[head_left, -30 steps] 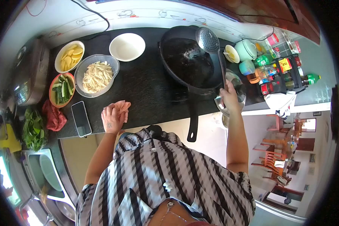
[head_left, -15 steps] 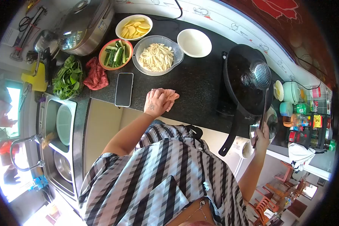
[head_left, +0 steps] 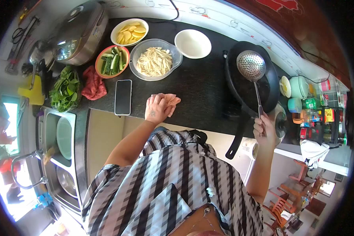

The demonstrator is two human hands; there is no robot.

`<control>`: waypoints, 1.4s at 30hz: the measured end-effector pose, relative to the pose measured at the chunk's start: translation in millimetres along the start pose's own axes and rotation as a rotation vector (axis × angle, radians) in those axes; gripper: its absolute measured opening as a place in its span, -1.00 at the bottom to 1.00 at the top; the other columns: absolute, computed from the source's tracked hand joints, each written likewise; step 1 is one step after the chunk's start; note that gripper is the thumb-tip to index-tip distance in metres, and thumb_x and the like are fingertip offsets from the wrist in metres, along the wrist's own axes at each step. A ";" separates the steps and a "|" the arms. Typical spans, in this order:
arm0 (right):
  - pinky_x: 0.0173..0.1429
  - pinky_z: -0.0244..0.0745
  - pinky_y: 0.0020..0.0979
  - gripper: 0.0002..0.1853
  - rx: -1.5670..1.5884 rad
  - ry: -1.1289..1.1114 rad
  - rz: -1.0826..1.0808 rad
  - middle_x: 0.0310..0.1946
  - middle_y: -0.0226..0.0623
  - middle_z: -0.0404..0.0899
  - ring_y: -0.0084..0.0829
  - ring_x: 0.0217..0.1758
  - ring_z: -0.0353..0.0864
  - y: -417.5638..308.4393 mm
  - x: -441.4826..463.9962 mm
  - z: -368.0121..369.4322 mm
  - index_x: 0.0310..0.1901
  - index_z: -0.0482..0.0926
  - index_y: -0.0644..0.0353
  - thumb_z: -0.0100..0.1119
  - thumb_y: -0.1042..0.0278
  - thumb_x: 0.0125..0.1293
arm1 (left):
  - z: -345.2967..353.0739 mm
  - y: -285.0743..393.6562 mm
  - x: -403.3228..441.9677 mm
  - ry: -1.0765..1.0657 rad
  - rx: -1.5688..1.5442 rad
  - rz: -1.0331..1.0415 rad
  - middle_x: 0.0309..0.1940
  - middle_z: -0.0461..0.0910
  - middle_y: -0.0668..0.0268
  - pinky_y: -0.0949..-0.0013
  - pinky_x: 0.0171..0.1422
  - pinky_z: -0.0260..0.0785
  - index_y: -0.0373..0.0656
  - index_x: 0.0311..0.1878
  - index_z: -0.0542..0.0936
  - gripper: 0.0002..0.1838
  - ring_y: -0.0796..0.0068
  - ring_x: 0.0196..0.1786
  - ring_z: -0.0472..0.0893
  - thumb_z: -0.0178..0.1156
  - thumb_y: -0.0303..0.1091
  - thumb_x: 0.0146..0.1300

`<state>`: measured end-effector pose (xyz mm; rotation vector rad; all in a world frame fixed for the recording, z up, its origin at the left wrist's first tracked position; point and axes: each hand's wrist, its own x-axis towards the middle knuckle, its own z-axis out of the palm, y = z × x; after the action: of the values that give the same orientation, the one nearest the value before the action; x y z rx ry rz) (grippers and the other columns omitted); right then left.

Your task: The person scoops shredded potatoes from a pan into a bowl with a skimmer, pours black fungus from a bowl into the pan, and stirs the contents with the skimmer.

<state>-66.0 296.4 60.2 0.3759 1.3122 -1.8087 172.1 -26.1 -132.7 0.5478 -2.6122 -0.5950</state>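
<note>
My right hand (head_left: pixel 265 128) is closed round the handle of a metal skimmer (head_left: pixel 251 65). Its perforated bowl is over the dark wok (head_left: pixel 240 88), whose long black handle juts toward me. My left hand (head_left: pixel 156 109) rests near the counter's front edge, fingers curled over a crumpled peach cloth (head_left: pixel 171 103). To its left a phone (head_left: pixel 123 97) lies flat. Beyond it is a clear plastic bowl (head_left: pixel 135 70) of pale cut strips (head_left: pixel 154 62), with an empty-looking white bowl (head_left: pixel 192 44) to the right.
Cucumber pieces (head_left: pixel 112 63) fill an orange-rimmed bowl, and yellow slices (head_left: pixel 130 33) another. Leafy greens (head_left: pixel 67 91) and a red cloth (head_left: pixel 93 83) lie near the rice cooker (head_left: pixel 81 35). At left is the sink (head_left: pixel 72 120); bottles and jars (head_left: pixel 311 118) stand at right.
The skimmer has risen and moved left over the wok, its bowl now facing up toward me. My right hand has moved up with it. My left hand stays on the cloth.
</note>
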 end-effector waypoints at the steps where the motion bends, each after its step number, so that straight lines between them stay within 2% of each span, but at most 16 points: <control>1: -0.69 0.15 -0.59 -0.79 0.005 0.016 -0.003 -0.55 -0.50 0.35 -0.63 -0.70 0.27 -4.3 2.6 -2.7 -0.02 0.44 -0.14 -0.09 0.33 0.34 | -0.7 1.1 0.8 0.027 -0.018 0.012 -0.08 0.43 0.21 0.09 0.09 0.24 -0.15 -0.14 0.48 -0.60 0.11 0.00 0.41 0.28 -0.20 -0.06; 3: -0.69 0.12 -0.58 -0.84 0.045 0.009 -0.008 -0.55 -0.49 0.35 -0.63 -0.68 0.27 -10.1 7.8 -6.1 -0.10 0.45 -0.14 -0.08 0.33 0.35 | -0.5 1.3 1.6 0.004 -0.007 -0.005 -0.07 0.43 0.24 0.11 0.10 0.25 -0.12 -0.19 0.51 -0.67 0.14 -0.01 0.43 0.26 -0.23 -0.06; 6: -0.66 0.10 -0.56 -0.91 -0.023 0.074 -0.072 -0.58 -0.47 0.34 -0.60 -0.69 0.25 -17.7 9.8 -6.5 -0.21 0.39 -0.11 -0.04 0.38 0.30 | 3.4 1.0 1.5 0.009 -0.007 0.014 -0.07 0.43 0.23 0.11 0.10 0.25 -0.14 -0.20 0.51 -0.66 0.14 0.00 0.41 0.27 -0.25 -0.08; 10: -0.64 0.13 -0.49 -0.88 -0.177 0.235 -0.184 -0.59 -0.45 0.36 -0.57 -0.69 0.28 -20.8 0.0 -11.6 -0.20 0.32 -0.10 -0.02 0.38 0.28 | 4.6 0.5 -0.6 0.007 0.006 0.007 -0.06 0.42 0.25 0.11 0.12 0.24 -0.14 -0.08 0.49 -0.58 0.15 0.01 0.40 0.26 -0.27 -0.07; 16: -0.66 0.14 -0.49 -0.88 -0.223 0.300 -0.165 -0.58 -0.45 0.35 -0.57 -0.70 0.28 -17.8 -24.4 -34.1 -0.19 0.30 -0.08 -0.03 0.38 0.28 | 5.8 -0.2 -1.2 0.009 0.010 0.016 -0.05 0.42 0.25 0.10 0.15 0.22 -0.15 -0.06 0.47 -0.56 0.15 0.03 0.40 0.26 -0.25 -0.05; 19: -0.66 0.14 -0.52 -0.87 -0.225 0.321 -0.140 -0.59 -0.45 0.35 -0.57 -0.70 0.28 -9.0 -48.0 -22.9 -0.18 0.30 -0.09 -0.04 0.38 0.27 | 4.0 2.4 0.3 0.026 0.018 0.024 -0.06 0.44 0.21 0.11 0.11 0.23 -0.19 -0.14 0.47 -0.63 0.12 0.01 0.41 0.25 -0.28 -0.04; 24: -0.73 0.03 -0.56 -0.81 -0.138 0.302 -0.064 -0.60 -0.43 0.33 -0.60 -0.76 0.21 9.5 -71.9 -13.6 -0.13 0.32 -0.06 -0.05 0.44 0.25 | 2.7 3.9 1.5 0.003 0.005 0.011 -0.05 0.43 0.22 0.10 0.13 0.22 -0.15 -0.13 0.48 -0.64 0.12 0.03 0.40 0.26 -0.29 -0.04; 27: -0.74 0.04 -0.56 -0.74 -0.220 0.267 -0.072 -0.61 -0.43 0.32 -0.61 -0.78 0.19 16.4 -79.6 -4.0 -0.04 0.33 -0.06 -0.05 0.45 0.24 | 4.0 1.1 1.0 -0.014 0.035 0.016 -0.06 0.44 0.23 0.10 0.12 0.23 -0.14 -0.09 0.49 -0.60 0.13 0.02 0.41 0.26 -0.26 -0.04; 28: -0.76 0.05 -0.57 -0.58 -0.236 0.296 -0.093 -0.62 -0.43 0.32 -0.63 -0.81 0.18 19.0 -81.8 1.0 0.14 0.29 -0.06 -0.05 0.46 0.23 | 5.6 0.9 1.6 -0.002 0.012 0.045 -0.06 0.44 0.22 0.09 0.10 0.24 -0.14 -0.10 0.49 -0.61 0.11 0.01 0.42 0.25 -0.27 -0.04; 31: -0.78 0.07 -0.58 -0.45 -0.368 0.418 -0.146 -0.63 -0.42 0.31 -0.64 -0.82 0.19 25.6 -90.1 13.7 0.28 0.20 -0.05 -0.07 0.47 0.23 | 1.4 1.7 3.1 0.024 -0.007 0.068 -0.08 0.44 0.16 0.06 0.02 0.28 -0.14 -0.18 0.49 -0.68 0.07 -0.04 0.44 0.24 -0.30 -0.05; 33: -0.80 0.04 -0.60 -0.43 -0.458 0.377 -0.201 -0.63 -0.41 0.31 -0.64 -0.83 0.20 27.0 -96.5 20.0 0.32 0.16 0.03 -0.10 0.47 0.23 | 5.3 -5.3 1.4 -0.026 -0.013 0.032 -0.08 0.44 0.16 0.07 0.04 0.28 -0.16 -0.23 0.49 -0.69 0.08 -0.03 0.44 0.24 -0.22 -0.02; 35: -0.81 0.03 -0.61 -0.45 -0.412 0.272 -0.289 -0.63 -0.41 0.31 -0.64 -0.84 0.19 31.4 -95.6 13.3 0.31 0.16 0.10 -0.12 0.46 0.24 | 5.3 -3.6 -0.6 0.030 0.016 0.013 -0.09 0.44 0.18 0.08 0.08 0.25 -0.16 -0.21 0.49 -0.66 0.10 -0.02 0.43 0.24 -0.18 -0.02; 37: -0.81 0.05 -0.63 -0.45 -0.376 0.205 -0.228 -0.63 -0.41 0.31 -0.64 -0.84 0.19 27.3 -97.8 22.1 0.31 0.15 0.15 -0.14 0.47 0.24 | -0.9 -0.9 1.5 -0.007 -0.003 0.003 -0.08 0.44 0.18 0.10 0.07 0.26 -0.14 -0.17 0.49 -0.64 0.09 0.00 0.41 0.25 -0.21 -0.03; 42: -0.80 -0.02 -0.61 -0.48 -0.193 0.118 0.010 -0.65 -0.46 0.26 -0.65 -0.83 0.13 19.5 -88.4 23.3 0.29 0.19 -0.04 -0.13 0.45 0.27 | 6.5 -7.3 0.0 -0.036 -0.021 0.024 -0.01 0.41 0.18 0.06 0.10 0.25 -0.13 -0.16 0.48 -0.61 0.08 0.03 0.41 0.28 -0.23 -0.09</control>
<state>7.0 314.2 115.8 0.3876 1.5498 -1.6550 171.1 -30.2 -141.5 0.5024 -2.6398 -0.6290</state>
